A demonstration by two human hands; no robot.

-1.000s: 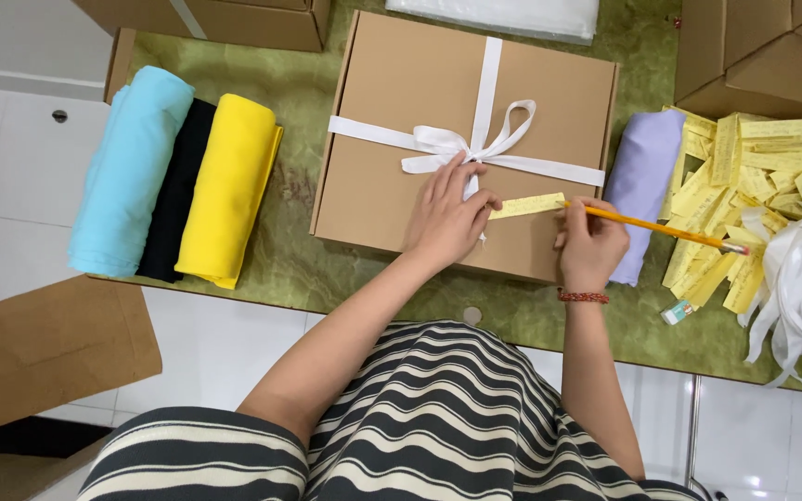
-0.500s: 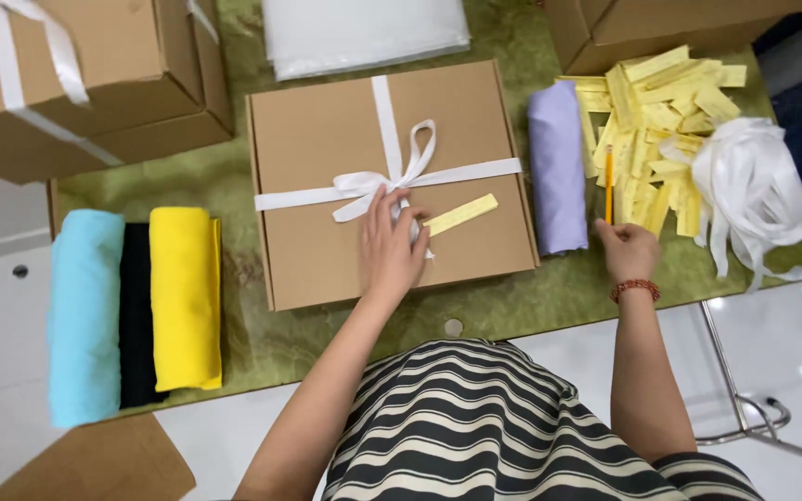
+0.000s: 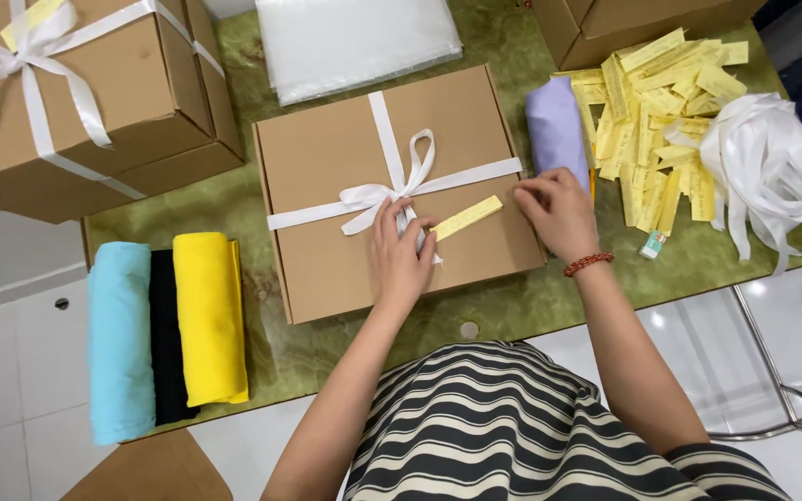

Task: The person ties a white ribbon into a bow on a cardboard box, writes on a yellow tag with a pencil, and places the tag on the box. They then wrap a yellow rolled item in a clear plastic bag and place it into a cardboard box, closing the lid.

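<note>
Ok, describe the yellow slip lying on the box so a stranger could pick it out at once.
Start at the flat cardboard box tied with a white ribbon bow in the middle of the green table. Just right of the bow, at the left hand fingertips, lies one narrow yellow paper slip. Unlike the heaped slips at far right, it lies alone on the lid.

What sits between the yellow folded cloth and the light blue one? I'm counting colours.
A black folded cloth lies between the yellow folded cloth and the light blue one, in the head view.
</note>
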